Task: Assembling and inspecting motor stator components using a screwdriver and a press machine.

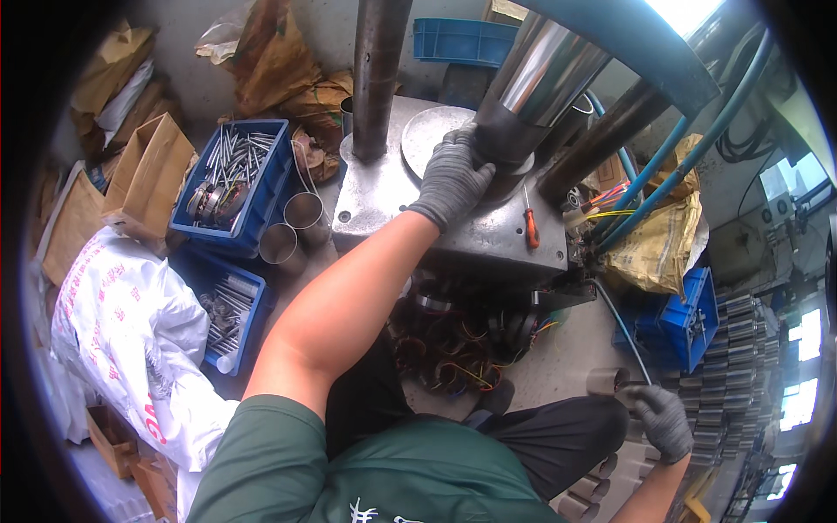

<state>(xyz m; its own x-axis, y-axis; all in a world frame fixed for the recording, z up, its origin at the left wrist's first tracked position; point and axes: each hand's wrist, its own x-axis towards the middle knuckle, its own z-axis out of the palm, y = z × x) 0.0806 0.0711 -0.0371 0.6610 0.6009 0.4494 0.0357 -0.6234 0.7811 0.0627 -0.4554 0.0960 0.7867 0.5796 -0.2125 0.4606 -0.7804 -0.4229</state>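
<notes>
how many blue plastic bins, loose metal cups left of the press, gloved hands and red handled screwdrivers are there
blue plastic bins: 4
loose metal cups: 2
gloved hands: 2, left hand, right hand
red-handled screwdriver: 1
total: 9

Both gloves [452, 179] are grey. Beside the silver press table [488, 231], the crates [234, 179] are blue, the screwdriver handle [531, 234] orange, the hoses [671, 166] blue, the shirt [349, 475] dark green.

Dark steel sleeve [506, 144]: cylindrical, upright under polished ram, upper centre of frame, gripped on press table | Small metal tube [608, 380]: short, open-ended, lying sideways, lower right, held by fingers
</notes>
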